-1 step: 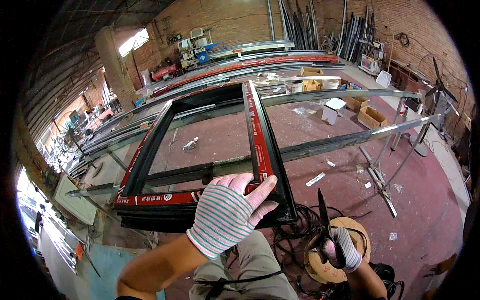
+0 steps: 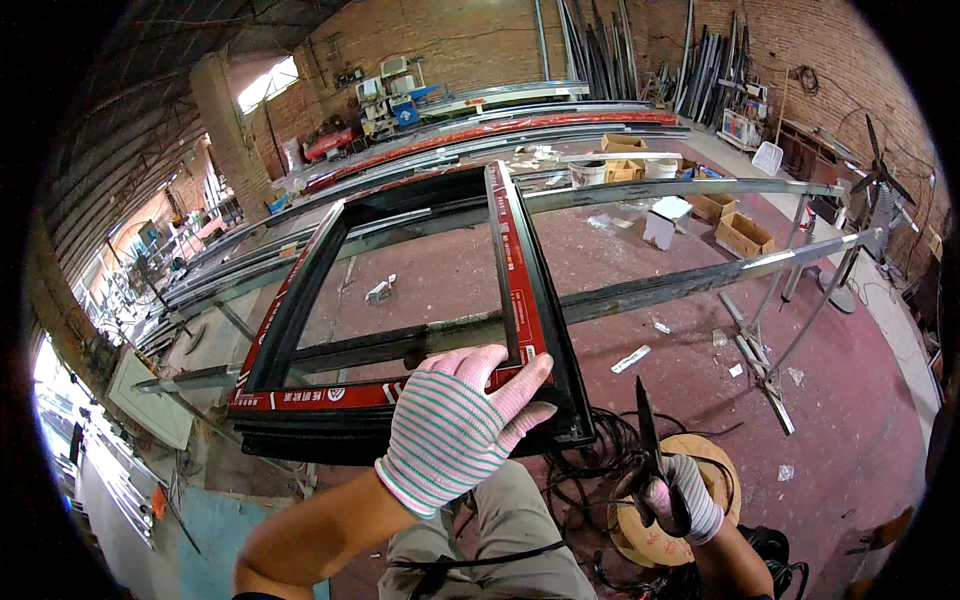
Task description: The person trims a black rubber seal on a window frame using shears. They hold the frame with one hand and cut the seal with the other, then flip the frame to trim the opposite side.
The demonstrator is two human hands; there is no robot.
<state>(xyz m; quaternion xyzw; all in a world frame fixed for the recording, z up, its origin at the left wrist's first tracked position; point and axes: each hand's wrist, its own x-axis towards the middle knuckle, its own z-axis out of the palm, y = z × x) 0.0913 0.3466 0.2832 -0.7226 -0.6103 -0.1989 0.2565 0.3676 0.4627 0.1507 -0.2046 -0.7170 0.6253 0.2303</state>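
Note:
A black window frame [image 2: 548, 310] with red protective film lies across a pair of metal rails in front of me. My left hand [image 2: 445, 430], in a pink glove with green stripes, is closed over its near rail by the right corner. The fingertips reach the inner edge; what lies under the palm is hidden. Low on the right, my gloved right hand [image 2: 692, 500] grips a pair of dark scissors [image 2: 648, 430] by the handles, blades pointing up. They are apart from the frame, above a round tan spool [image 2: 640, 540] and tangled black rubber strip [image 2: 590, 465].
The long support rails [image 2: 700, 275] run right to a metal stand [image 2: 760, 365]. Cardboard boxes [image 2: 745, 235] and a white box [image 2: 665, 222] sit on the floor beyond. Stacked profiles [image 2: 480, 130] lie at the back; a fan [image 2: 880, 180] stands far right. Black strip crosses my thighs.

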